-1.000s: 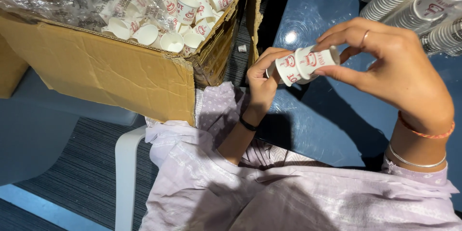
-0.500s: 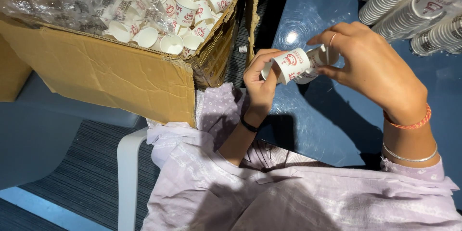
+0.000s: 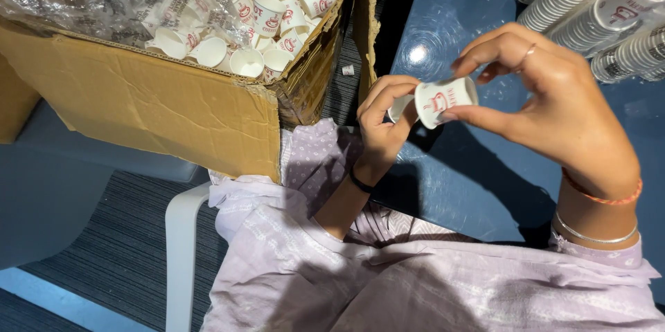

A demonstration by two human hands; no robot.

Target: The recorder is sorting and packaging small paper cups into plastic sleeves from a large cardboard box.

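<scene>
My right hand (image 3: 554, 107) pinches a small white paper cup with a red print (image 3: 443, 100), held on its side above the blue table (image 3: 471, 186). My left hand (image 3: 383, 124) holds a second small white cup (image 3: 397, 106) just to its left, its fingers curled around it. The two cups are close together, rim to base, and I cannot tell whether they touch. Both hands are over the table's left edge.
A large brown cardboard box (image 3: 159, 103) lined with clear plastic holds many loose small cups (image 3: 256, 13) at my left. Several long stacks of nested cups (image 3: 589, 0) lie on the table at top right. A white chair frame (image 3: 181, 249) is below.
The nested cups in my hands have come apart: my right hand now holds one cup and my left hand another. Both hands have shifted slightly.
</scene>
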